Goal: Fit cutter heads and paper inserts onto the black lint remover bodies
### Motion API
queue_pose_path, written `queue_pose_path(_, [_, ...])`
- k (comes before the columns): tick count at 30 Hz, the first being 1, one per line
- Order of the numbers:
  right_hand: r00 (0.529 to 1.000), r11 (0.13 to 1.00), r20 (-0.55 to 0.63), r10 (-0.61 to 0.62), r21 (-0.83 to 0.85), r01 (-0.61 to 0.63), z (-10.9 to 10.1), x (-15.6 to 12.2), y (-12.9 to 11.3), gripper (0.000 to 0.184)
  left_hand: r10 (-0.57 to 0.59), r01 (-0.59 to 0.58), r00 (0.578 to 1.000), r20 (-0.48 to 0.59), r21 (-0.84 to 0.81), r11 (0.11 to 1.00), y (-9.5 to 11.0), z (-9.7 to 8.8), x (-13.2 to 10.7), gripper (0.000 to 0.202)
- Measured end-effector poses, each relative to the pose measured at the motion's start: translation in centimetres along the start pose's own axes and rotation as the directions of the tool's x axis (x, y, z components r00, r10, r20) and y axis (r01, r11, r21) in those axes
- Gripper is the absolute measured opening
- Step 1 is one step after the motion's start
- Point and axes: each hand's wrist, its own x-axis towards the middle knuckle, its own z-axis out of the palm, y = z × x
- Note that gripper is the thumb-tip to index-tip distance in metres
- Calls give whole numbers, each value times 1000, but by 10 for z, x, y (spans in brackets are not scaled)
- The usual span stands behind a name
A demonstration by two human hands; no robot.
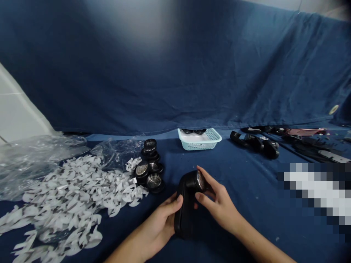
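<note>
— Where is the black lint shaver (pixel 185 208) held?

— Near the middle of the bench (pixel 246 219), over its blue cloth, with its head end pointed far.

— And how is it gripped?

— Its body is closed around by the left hand (pixel 161 219); the head end is held between thumb and fingers of the right hand (pixel 219 206).

— What is placed nearby?

— Round mesh heads (pixel 149 171) are piled just left, white scraps (pixel 68 204) and clear plastic sheeting (pixel 35 160) farther left, and a pale blue basket (pixel 199 140) far off.

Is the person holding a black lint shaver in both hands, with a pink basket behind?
No, the basket is pale blue, not pink, in the head view. The black lint shaver in the left hand and right hand is as you said.
</note>
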Motion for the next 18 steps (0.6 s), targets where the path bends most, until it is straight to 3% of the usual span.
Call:
queue_pose_path(4, [999,999,28,31,22,-32,-1,2,1,69,-41,42,999,21,-13,999,0,1,0,34])
queue_pose_path(9, [1000,995,18,24,92,-26,-1,6,3,68,-47,64,982,182,-90,994,2,1,0,48])
queue_pose_path(13, [999,977,45,14,211,-23,2,7,0,55,-19,67,952,304,-148,987,5,3,-1,51])
queue_pose_path(18, [992,930,76,99,347,-120,9,5,-9,44,-68,155,909,412,-181,971,3,11,-7,53])
